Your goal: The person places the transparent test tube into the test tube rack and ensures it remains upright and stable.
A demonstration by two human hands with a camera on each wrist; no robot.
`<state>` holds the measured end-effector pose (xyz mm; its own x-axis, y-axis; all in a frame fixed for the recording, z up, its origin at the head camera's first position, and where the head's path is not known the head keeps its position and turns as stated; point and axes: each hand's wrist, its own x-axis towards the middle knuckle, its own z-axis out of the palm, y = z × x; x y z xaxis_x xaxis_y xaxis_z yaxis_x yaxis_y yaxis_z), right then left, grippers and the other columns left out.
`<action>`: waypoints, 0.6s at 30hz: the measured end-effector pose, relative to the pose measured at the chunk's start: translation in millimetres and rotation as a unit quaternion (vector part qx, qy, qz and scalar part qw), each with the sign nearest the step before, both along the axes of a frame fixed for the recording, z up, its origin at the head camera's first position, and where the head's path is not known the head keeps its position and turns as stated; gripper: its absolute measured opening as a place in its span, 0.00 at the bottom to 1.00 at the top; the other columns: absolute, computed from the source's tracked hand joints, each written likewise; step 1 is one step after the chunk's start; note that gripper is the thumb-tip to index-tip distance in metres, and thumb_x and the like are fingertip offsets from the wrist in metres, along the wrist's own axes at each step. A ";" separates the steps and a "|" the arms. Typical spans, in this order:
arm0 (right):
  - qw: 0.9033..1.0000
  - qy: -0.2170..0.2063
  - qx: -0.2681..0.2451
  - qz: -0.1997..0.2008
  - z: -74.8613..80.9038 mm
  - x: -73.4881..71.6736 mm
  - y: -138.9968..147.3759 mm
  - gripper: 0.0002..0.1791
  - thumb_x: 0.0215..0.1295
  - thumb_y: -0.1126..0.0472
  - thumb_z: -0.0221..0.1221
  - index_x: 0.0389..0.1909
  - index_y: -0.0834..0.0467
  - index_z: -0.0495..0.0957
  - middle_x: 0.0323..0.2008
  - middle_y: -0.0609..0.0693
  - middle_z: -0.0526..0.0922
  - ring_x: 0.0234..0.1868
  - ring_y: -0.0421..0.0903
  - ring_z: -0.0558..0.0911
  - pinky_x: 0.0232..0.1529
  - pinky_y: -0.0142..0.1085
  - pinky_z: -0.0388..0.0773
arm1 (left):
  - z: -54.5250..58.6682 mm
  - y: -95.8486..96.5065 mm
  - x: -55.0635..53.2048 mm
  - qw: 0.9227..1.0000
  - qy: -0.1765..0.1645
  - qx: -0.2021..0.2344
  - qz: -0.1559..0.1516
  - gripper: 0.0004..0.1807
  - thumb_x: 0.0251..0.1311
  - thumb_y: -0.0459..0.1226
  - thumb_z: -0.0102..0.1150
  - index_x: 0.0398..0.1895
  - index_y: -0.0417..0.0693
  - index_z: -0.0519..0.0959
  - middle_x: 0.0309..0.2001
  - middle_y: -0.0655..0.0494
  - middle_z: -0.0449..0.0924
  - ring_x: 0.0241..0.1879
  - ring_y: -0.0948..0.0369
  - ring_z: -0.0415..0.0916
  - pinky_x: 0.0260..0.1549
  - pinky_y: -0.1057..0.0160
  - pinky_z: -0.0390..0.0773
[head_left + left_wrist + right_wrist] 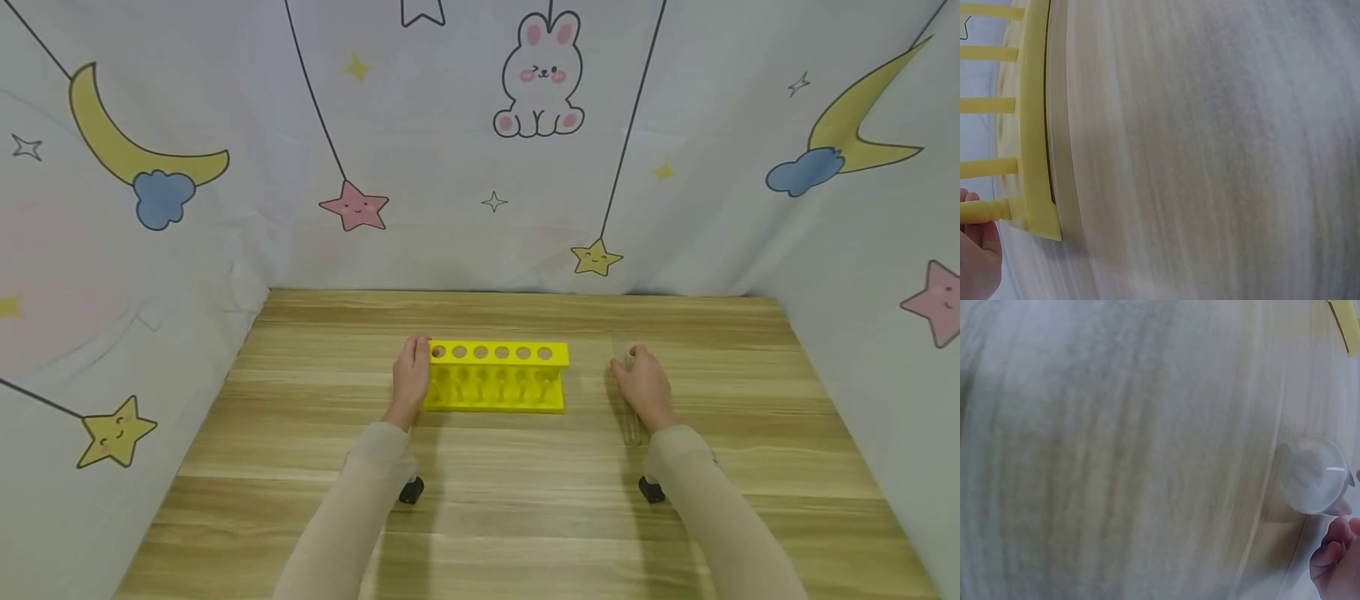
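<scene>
A yellow test tube rack [498, 353] stands upright on the table, with a row of several round holes along its top. My left hand [411, 377] grips its left end. In the left wrist view, the fingers [974, 234] curl round the end post of the rack [1036, 125]. To the right of the rack, my right hand [645, 385] pinches a clear test tube [619, 343] between thumb and fingers. Clear tube ends [630, 429] show below this hand. The right wrist view shows a rounded tube end [1314, 476] beside the curled fingers [1329, 556].
The wood-grain table [510, 508] reaches back to a white curtain [442, 250] printed with stars, moons and a rabbit. More curtain hangs along both sides. A black wrist camera [411, 490] sits under the left sleeve, and another camera [652, 490] under the right.
</scene>
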<state>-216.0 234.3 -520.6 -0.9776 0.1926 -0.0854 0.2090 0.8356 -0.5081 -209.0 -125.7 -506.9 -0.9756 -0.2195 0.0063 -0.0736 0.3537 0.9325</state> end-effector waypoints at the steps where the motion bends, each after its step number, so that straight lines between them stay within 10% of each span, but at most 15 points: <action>1: 1.000 0.000 0.000 -0.001 0.3 0.2 -0.2 0.29 0.60 0.48 0.48 0.54 0.65 0.63 0.51 0.66 0.72 0.48 0.62 0.74 0.42 0.52 0.70 | 0.0 0.0 0.0 1.000 0.001 -0.001 0.000 0.21 0.68 0.48 0.30 0.46 0.44 0.69 0.40 0.44 0.78 0.42 0.53 0.70 0.41 0.63 0.65; 18: 1.000 -0.026 0.001 0.001 -0.5 0.3 -1.3 0.27 0.60 0.48 0.47 0.51 0.65 0.64 0.45 0.66 0.75 0.37 0.58 0.76 0.30 0.44 0.71 | 3.3 3.2 2.1 1.000 0.014 -0.016 0.017 0.19 0.69 0.44 0.31 0.45 0.41 0.70 0.39 0.42 0.75 0.39 0.53 0.68 0.42 0.59 0.67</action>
<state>-215.7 233.0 -521.1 -0.9723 0.1902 -0.1358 0.2329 0.8367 -0.4956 -206.9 -122.5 -503.6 -0.9671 -0.2509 0.0420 -0.0589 0.3816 0.9225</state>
